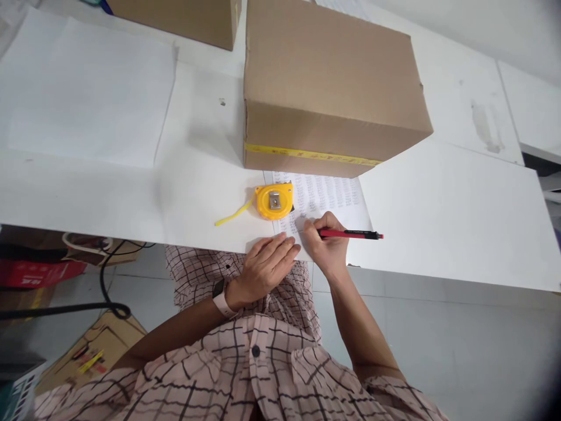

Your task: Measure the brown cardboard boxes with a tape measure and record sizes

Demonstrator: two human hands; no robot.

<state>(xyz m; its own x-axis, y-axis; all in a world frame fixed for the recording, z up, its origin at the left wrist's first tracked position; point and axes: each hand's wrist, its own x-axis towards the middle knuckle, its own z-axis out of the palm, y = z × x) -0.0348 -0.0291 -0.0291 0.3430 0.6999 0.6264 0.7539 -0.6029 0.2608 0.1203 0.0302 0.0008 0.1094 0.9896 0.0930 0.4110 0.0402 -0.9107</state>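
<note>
My right hand (326, 245) is closed round a red pen (350, 234), whose tip rests on a printed sheet (326, 196) at the table's front edge. My left hand (267, 266) lies flat with its fingers stretched out on the sheet's near corner, a watch on its wrist. A yellow tape measure (274, 200) sits on the sheet just beyond my left hand, its yellow tape trailing left. A closed cardboard box (324, 88) stands right behind the sheet, with a strip of yellow tape along its lower front edge.
The white table (438, 204) runs left and right, with large blank paper sheets (87, 88) at the far left. A second cardboard box (184, 17) stands at the back. Below the table's edge on the left lie cardboard, cables and a red box on the floor.
</note>
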